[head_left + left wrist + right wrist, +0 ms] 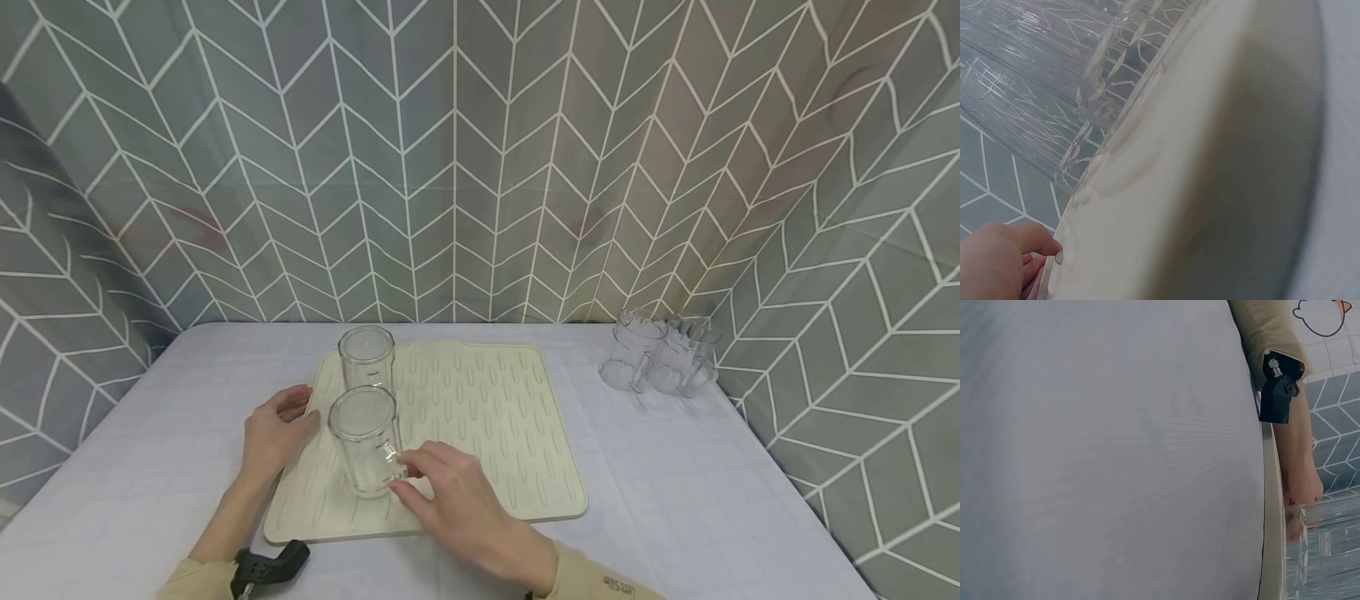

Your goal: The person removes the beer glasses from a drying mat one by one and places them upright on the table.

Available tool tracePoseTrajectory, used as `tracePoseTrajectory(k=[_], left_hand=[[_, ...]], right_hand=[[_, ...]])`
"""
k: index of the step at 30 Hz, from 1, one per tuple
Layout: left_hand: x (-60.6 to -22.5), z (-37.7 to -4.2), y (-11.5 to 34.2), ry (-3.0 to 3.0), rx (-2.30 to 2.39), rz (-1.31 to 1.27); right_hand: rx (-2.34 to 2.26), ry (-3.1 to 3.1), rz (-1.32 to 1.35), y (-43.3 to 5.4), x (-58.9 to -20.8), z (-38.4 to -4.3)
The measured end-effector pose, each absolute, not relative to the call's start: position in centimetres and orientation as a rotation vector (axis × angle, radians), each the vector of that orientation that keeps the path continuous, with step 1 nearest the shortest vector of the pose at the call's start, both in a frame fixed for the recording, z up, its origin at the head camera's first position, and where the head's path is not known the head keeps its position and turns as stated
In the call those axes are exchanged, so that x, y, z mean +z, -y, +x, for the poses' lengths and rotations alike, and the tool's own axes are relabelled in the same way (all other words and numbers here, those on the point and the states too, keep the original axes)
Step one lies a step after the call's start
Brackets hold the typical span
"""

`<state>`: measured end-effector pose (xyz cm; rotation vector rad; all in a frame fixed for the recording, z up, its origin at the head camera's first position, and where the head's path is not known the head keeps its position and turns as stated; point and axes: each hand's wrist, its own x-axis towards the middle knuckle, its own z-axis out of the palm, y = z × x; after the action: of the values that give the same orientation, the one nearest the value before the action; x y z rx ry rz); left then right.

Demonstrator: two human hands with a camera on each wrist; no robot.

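Pale mat (pixel 480 417) below, the right hand (pixel 461 496) pinches a mug (pixel 366 454).

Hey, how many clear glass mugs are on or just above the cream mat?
2: the near mug, pinched at its handle by the right hand, and the far mug, partly hidden behind it. No other shows on the cream mat.

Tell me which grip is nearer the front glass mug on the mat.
Right. The right grip pinches the front glass mug at its handle; the left grip is apart from it, to its left, at the left edge of the mat.
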<state>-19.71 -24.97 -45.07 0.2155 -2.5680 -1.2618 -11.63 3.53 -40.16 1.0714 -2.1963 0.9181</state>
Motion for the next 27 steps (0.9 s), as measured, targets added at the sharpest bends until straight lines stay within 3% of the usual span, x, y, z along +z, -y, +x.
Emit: tracePoseTrajectory(k=[27], left_hand=[[-45.2,-19.7,24.9,2.556,-1.251,0.202]], right_hand=[[0.936,2.16,1.023,-4.9,-40.6,-12.2]])
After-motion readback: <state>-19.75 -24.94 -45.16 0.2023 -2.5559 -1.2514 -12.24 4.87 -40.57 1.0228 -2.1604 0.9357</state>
